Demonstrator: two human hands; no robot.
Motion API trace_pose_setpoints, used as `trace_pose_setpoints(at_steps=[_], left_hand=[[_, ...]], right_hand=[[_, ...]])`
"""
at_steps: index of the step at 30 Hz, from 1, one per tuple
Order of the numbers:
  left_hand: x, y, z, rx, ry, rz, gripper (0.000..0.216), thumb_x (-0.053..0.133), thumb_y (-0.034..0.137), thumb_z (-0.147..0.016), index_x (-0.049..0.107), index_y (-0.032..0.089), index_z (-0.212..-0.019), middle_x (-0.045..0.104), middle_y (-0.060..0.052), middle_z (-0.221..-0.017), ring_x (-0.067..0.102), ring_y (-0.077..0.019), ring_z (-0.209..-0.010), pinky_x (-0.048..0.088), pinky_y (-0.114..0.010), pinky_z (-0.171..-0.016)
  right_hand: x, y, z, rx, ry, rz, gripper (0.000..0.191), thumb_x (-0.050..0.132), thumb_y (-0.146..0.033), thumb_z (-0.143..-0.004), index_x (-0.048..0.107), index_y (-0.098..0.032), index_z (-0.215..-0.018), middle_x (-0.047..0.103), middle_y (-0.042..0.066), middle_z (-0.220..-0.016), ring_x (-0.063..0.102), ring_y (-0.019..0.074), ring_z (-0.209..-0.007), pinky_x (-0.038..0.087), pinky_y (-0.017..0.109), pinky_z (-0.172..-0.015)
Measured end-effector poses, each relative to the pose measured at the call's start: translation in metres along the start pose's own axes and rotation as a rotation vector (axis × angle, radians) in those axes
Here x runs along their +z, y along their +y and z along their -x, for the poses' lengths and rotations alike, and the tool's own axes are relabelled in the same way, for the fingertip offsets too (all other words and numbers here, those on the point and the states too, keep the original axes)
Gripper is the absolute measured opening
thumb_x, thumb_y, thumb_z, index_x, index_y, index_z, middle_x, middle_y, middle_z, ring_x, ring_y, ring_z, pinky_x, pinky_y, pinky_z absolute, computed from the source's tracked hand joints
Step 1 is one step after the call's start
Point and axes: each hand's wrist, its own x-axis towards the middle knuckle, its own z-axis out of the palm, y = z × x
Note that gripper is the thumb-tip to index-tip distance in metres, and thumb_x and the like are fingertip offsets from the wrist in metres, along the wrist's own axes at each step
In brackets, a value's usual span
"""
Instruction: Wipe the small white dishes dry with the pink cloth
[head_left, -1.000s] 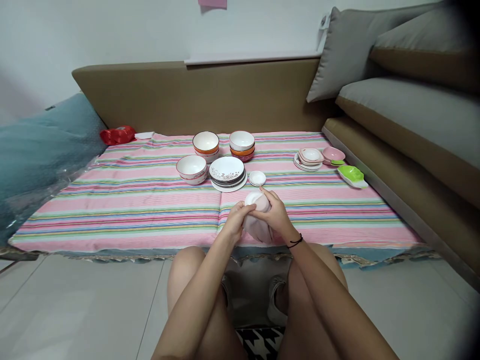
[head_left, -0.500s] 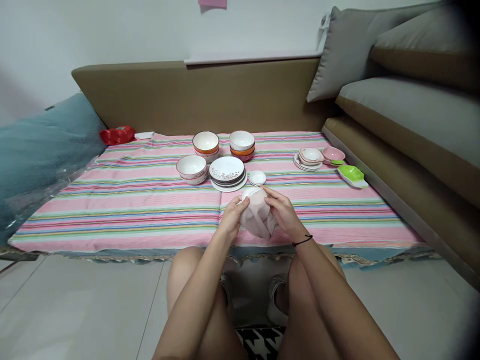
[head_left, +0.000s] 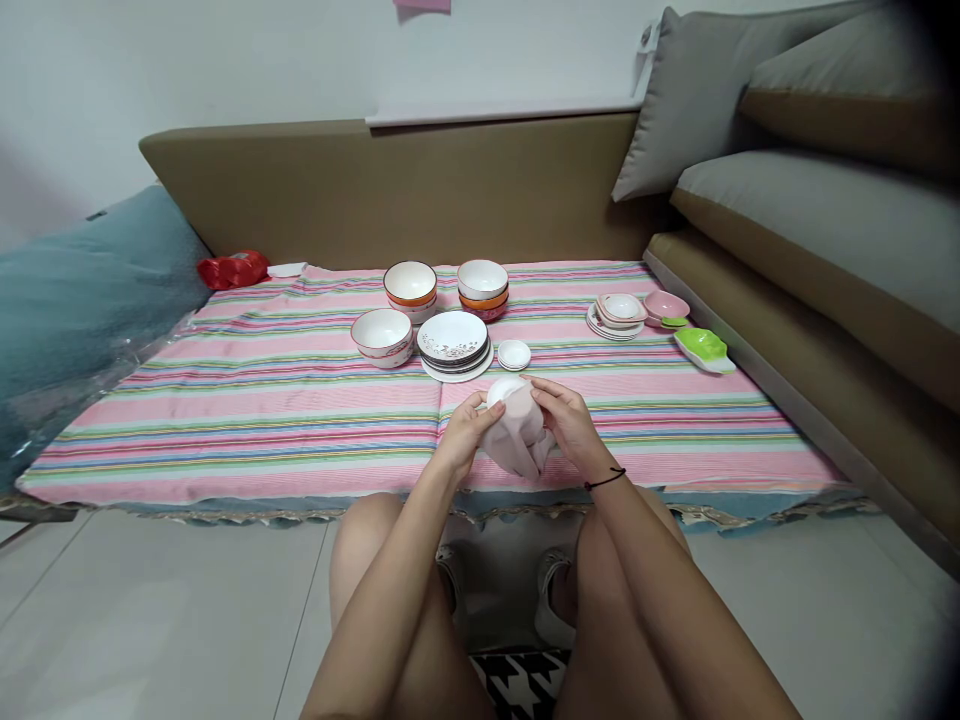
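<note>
Between my hands is a small white dish (head_left: 502, 390), partly wrapped in a pale pinkish cloth (head_left: 516, 445) that hangs down below it. My left hand (head_left: 466, 430) is closed on the dish's left edge, its thumb on the near side. On the other side, my right hand (head_left: 566, 418) pinches the cloth against the dish's right rim. Just beyond them sits a small stack of white dishes (head_left: 514, 354). Left of that stands a pile of plates (head_left: 454, 340), the top one with a dark floral pattern.
Stacked bowls (head_left: 410, 285) (head_left: 483, 285) and a red-patterned bowl (head_left: 382, 335) stand behind and left of the plates. To the right are small plates with a dish (head_left: 621, 310), a pink bowl (head_left: 666, 306) and a green leaf-shaped dish (head_left: 703, 348). Cushions (head_left: 817, 220) line the right side.
The cloth has shifted to the right across the dish, so more of its white surface shows on the left. Both hands stay almost in place.
</note>
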Motion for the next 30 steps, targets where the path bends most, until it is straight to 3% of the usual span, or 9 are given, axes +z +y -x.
trace_pose_setpoints(at_steps=[7,12,18,22,30], left_hand=[[0.001,0.0,0.0,-0.007,-0.005,-0.015,0.04,0.078,0.039,-0.059,0.058,0.015,-0.084,0.063,0.0,-0.071,0.055,-0.0096,-0.059,0.038,-0.02,-0.057],[0.001,-0.003,-0.003,0.022,0.057,0.07,0.04,0.077,0.04,-0.06,0.057,0.015,-0.083,0.062,0.001,-0.069,0.054,-0.0087,-0.057,0.038,-0.02,-0.056],[0.003,-0.004,-0.009,0.078,0.154,0.155,0.044,0.078,0.041,-0.058,0.055,0.015,-0.086,0.062,0.001,-0.07,0.055,-0.0095,-0.059,0.041,-0.021,-0.058],[0.005,-0.004,-0.008,0.07,0.175,0.146,0.043,0.078,0.042,-0.057,0.053,0.016,-0.08,0.062,0.001,-0.071,0.054,-0.0092,-0.056,0.04,-0.021,-0.055],[0.003,-0.008,-0.007,0.09,0.135,-0.018,0.04,0.07,0.051,-0.066,0.053,0.014,-0.071,0.054,0.002,-0.061,0.045,-0.0069,-0.05,0.031,-0.019,-0.048]], right_hand=[[0.002,-0.001,0.0,-0.002,0.004,-0.012,0.035,0.071,-0.04,-0.067,0.069,-0.018,-0.094,0.069,0.006,-0.101,0.062,0.0221,-0.092,0.049,0.036,-0.083],[0.004,0.003,-0.001,-0.041,0.039,0.003,0.043,0.067,-0.043,-0.071,0.061,-0.02,-0.107,0.067,0.005,-0.101,0.063,0.0196,-0.086,0.05,0.033,-0.078],[0.012,0.007,0.002,-0.336,-0.034,0.277,0.042,0.066,-0.037,-0.074,0.057,-0.023,-0.112,0.056,0.008,-0.122,0.055,0.0218,-0.108,0.05,0.033,-0.084],[0.017,0.01,0.005,-0.532,-0.096,0.501,0.049,0.065,-0.033,-0.076,0.054,-0.024,-0.123,0.049,0.008,-0.133,0.043,0.0229,-0.125,0.043,0.036,-0.098],[0.016,0.015,0.005,-0.517,-0.105,0.564,0.063,0.068,-0.034,-0.074,0.047,-0.021,-0.132,0.047,0.009,-0.136,0.043,0.0237,-0.126,0.035,0.039,-0.107]])
